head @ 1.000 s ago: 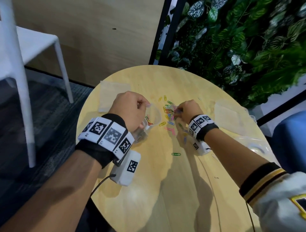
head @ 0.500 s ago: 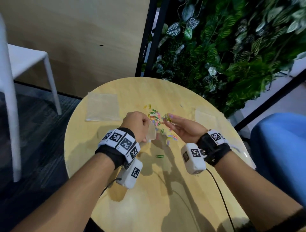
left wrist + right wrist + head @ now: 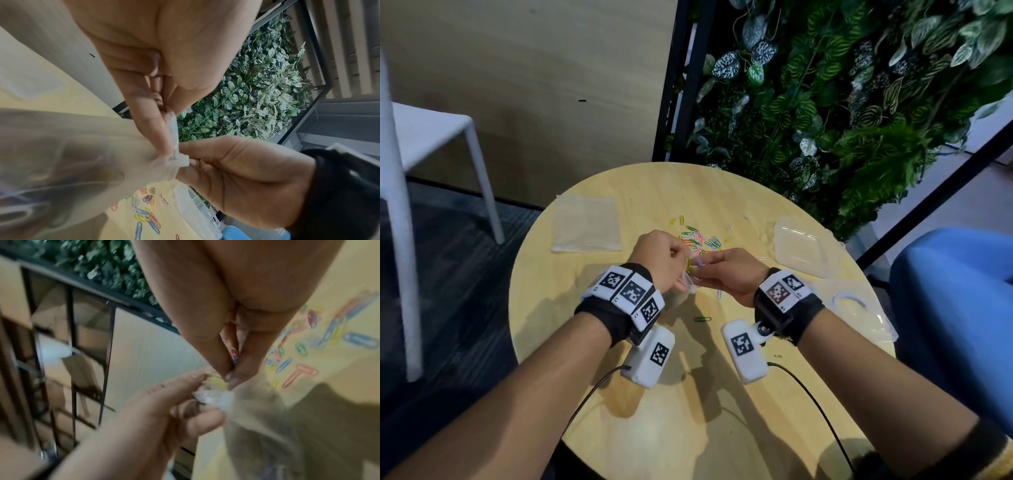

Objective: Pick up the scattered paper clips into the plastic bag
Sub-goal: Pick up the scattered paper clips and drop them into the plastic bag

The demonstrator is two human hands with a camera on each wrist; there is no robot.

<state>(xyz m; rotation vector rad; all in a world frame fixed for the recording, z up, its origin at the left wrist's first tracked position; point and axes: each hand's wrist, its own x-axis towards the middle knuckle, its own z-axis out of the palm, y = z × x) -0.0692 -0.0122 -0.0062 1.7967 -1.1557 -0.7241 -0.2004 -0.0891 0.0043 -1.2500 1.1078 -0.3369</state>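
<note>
Evenly lit from above, soft shadows of arms falling toward the viewer on the worktop (image 3: 722, 192). Strongly bowed at the head view's edges. Sharp at left wrist, though hazed through the plastic bag (image 3: 61, 162). Heavily smeared by motion at right wrist, background especially.

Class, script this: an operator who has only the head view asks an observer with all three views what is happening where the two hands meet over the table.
Operator: The left hand hides the plastic bag. Is it gripped?
Observer: Yes. The left wrist view shows thumb and forefinger pinching its bunched rim.
Operator: Is the right hand carrying anything?
Observer: The right wrist view shows its fingertips pinching paper clips, with red and blue showing.
Operator: Has it reached the bag?
Observer: In the left wrist view its fingers touch the bunched rim.
</note>
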